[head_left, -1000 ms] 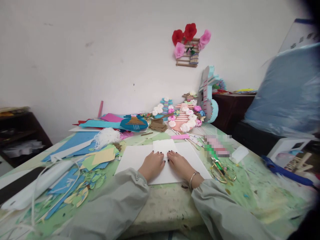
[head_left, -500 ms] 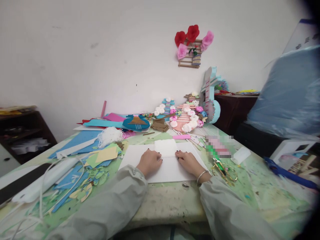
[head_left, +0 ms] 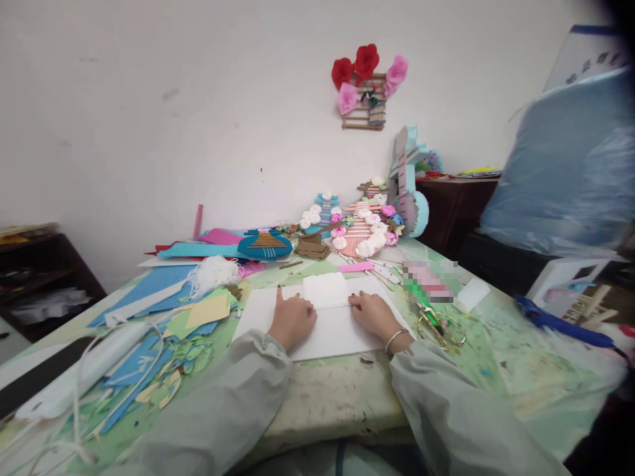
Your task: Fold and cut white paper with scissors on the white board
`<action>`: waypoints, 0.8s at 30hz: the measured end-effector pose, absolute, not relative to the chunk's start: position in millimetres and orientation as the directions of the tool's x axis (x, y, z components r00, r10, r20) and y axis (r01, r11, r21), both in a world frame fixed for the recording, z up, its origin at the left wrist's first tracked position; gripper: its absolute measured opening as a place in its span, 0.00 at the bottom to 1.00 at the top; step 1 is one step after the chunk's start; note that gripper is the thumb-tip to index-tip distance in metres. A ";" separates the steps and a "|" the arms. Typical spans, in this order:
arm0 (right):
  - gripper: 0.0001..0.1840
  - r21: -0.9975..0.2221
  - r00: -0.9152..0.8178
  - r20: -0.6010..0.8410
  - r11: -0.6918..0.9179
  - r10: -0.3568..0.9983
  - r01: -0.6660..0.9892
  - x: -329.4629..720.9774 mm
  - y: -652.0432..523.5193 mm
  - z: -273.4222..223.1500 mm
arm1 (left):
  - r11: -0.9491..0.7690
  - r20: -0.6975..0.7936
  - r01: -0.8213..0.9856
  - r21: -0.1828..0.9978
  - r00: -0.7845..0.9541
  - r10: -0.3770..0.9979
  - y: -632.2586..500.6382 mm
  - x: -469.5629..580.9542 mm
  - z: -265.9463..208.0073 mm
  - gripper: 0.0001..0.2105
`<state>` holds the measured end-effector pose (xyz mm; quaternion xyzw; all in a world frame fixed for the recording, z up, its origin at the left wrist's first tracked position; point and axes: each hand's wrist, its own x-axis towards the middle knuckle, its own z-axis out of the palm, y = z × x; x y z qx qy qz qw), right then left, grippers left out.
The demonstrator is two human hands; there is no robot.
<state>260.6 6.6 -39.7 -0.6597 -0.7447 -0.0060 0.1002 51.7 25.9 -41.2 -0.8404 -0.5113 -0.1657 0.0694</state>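
A white rectangular board lies flat on the table in front of me. On its upper middle rests a smaller white piece of paper or card, its lower edge showing as a line. My left hand rests on the board left of that piece, one finger stretched away and the others bent, with nothing visible in it. To the right, my right hand lies palm down, its fingers loosely bent, fingertips close to the small piece's lower right corner. Its palm is hidden.
Gold-handled scissors lie right of the board. Blue-handled pliers or cutters sit farther right. Paper scraps, a white tangle of string and a white power strip crowd the left. Decorated craft models stand behind.
My left hand has drawn back slightly from the small white piece, and one finger now points away from me. The right hand's fingers bend a little more. The view has shifted slightly.
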 end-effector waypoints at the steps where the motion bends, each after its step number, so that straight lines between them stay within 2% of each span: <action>1: 0.16 -0.124 -0.088 0.158 0.108 0.984 0.986 260.7 6.1 -38.7 | -0.461 0.362 0.887 0.042 0.416 0.834 25.0 52.7 -40.9 0.14; 6: 0.17 -0.179 -0.056 0.111 0.076 0.992 0.981 259.9 5.5 -37.0 | -0.458 0.384 0.888 -0.037 0.435 0.814 20.2 59.0 -42.4 0.14; 10: 0.19 -0.235 0.056 0.107 -0.030 0.993 0.971 258.2 5.6 -38.0 | -0.473 0.394 0.874 -0.112 0.476 0.786 16.6 63.7 -44.6 0.15; 13: 0.20 -0.254 0.111 0.119 -0.078 0.987 0.964 259.3 5.1 -38.4 | -0.477 0.386 0.871 -0.119 0.483 0.786 15.0 65.0 -44.6 0.15; 18: 0.17 -0.227 0.077 0.140 -0.044 0.987 0.973 266.8 4.2 -39.2 | -0.519 0.367 0.854 -0.042 0.496 0.787 25.4 56.0 -46.9 0.16; 21: 0.16 -0.184 0.020 0.172 0.013 0.985 0.983 270.5 6.5 -41.9 | -0.500 0.389 0.861 0.093 0.431 0.814 40.9 45.1 -52.1 0.16; 24: 0.16 -0.167 -0.014 0.292 0.066 0.956 0.984 271.9 11.4 -46.5 | -0.492 0.365 0.851 0.186 0.405 0.838 54.4 37.6 -56.7 0.14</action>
